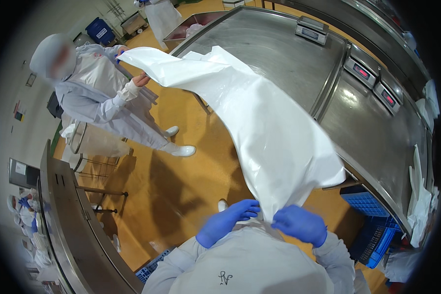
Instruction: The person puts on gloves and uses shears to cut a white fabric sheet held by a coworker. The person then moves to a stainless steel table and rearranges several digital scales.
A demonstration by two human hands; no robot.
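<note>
A large white plastic sheet [264, 127] stretches from a co-worker's hands down to mine, sagging in broad folds and narrowing to a bunched end at my waist. My right hand [300, 224], in a blue glove, is closed on that gathered end. On its other side my left hand [224, 223], gloved in blue too, has its fingers curled against the bunched plastic. Facing me at the far left, the co-worker [98, 93] in white clothing grips the far end with both hands. The middle of the sheet passes over the near edge of a steel table [264, 44].
Scales [311, 32] stand on the steel table, two more [361, 68] at its right. Blue crates [377, 235] sit below it. A steel counter [68, 215] runs along the left, beside a wheeled rack [100, 166]. A red-lined bin [191, 27] stands behind.
</note>
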